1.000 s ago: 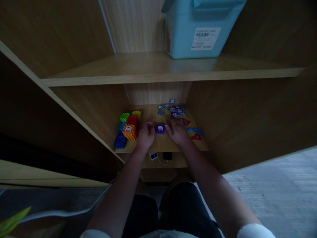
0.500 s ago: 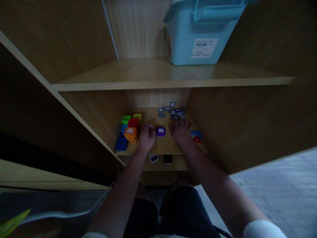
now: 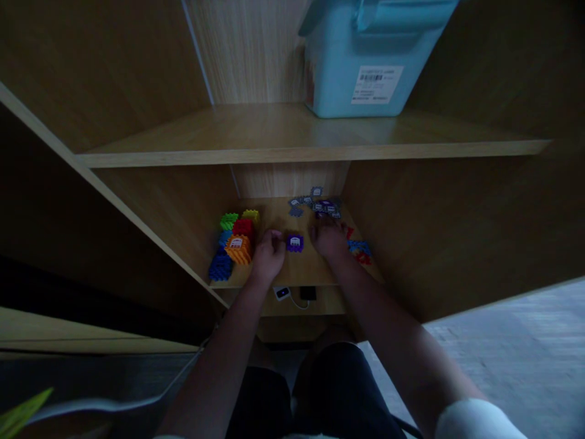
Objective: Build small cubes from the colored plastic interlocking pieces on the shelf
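Note:
My left hand (image 3: 269, 253) is closed, its thumb and fingers pinched on a small pinkish piece (image 3: 276, 233) whose shape is mostly hidden. Just right of it, a purple building tile (image 3: 295, 242) with notched edges and a white window pattern lies on the lower shelf. My right hand (image 3: 329, 238) reaches palm down to the near edge of a loose pile of grey and purple notched tiles (image 3: 326, 207). Its thumb is apart from the bent fingers, and the fingertips touch or nearly touch a dark purple tile. Stacked orange tiles (image 3: 238, 249) stand left of my left hand.
Green (image 3: 229, 221), yellow (image 3: 251, 216), red (image 3: 242, 228) and dark blue tile stacks (image 3: 221, 267) line the left side. Blue and red tiles (image 3: 360, 249) lie by the right wall. An upper shelf (image 3: 311, 153) holds a light-blue bin (image 3: 365, 67). Below sits a white device (image 3: 282, 293) with a cable.
My right hand has shifted slightly, its fingers now more bent at the tile pile, and a red piece shows beside it. The left hand keeps its pinch. The camera view has shifted a little.

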{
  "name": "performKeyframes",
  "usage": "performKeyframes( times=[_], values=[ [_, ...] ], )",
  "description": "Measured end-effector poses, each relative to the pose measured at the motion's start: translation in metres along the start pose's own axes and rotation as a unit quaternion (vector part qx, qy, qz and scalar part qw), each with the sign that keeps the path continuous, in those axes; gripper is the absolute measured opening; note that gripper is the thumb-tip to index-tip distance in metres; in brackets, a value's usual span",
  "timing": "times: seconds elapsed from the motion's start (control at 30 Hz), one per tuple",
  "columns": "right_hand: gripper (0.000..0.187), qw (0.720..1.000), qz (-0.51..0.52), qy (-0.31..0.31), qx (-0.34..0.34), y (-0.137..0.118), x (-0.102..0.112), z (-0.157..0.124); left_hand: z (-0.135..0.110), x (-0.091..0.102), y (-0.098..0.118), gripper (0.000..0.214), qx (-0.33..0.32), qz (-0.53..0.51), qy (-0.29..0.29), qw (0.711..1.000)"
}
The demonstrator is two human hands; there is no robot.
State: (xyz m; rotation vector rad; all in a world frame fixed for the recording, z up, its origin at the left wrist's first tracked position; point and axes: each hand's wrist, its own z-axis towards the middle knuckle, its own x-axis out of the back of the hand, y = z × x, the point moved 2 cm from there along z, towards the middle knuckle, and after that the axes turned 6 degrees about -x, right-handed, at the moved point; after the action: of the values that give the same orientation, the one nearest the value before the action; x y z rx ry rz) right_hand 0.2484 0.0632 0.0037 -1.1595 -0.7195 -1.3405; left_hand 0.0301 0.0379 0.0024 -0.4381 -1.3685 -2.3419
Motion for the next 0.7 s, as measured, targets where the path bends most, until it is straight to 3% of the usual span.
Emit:
performKeyframes(
  times=[0.17,0.23,0.37,0.5,0.6,0.7],
  values=[
    [0.055,0.992,-0.010,0.082,-0.091,0.010,0.004,-0.005,0.000,-0.001,-0.001,0.019,0.000,-0.010,-0.002,1.000],
    [0.059,0.989,-0.020,0.083,-0.118,0.012,0.001,-0.005,0.000,-0.001,-0.001,0.020,0.000,-0.014,-0.004,1.000],
    [0.066,0.999,-0.010,0.025,-0.037,0.008,-0.009,0.002,0.000,-0.001,-0.002,0.020,0.005,-0.013,-0.002,1.000],
    [0.060,0.998,0.012,-0.026,0.049,0.004,-0.011,0.005,-0.001,0.000,0.001,0.020,0.005,-0.007,-0.001,1.000],
    [0.057,0.996,0.025,-0.017,0.089,0.001,-0.006,0.004,-0.001,0.001,0.004,0.019,0.006,-0.002,-0.003,1.000],
    [0.055,0.998,0.023,0.014,0.056,0.002,-0.002,0.009,0.000,0.001,0.004,0.019,0.006,-0.001,-0.002,1.000]
  ],
)
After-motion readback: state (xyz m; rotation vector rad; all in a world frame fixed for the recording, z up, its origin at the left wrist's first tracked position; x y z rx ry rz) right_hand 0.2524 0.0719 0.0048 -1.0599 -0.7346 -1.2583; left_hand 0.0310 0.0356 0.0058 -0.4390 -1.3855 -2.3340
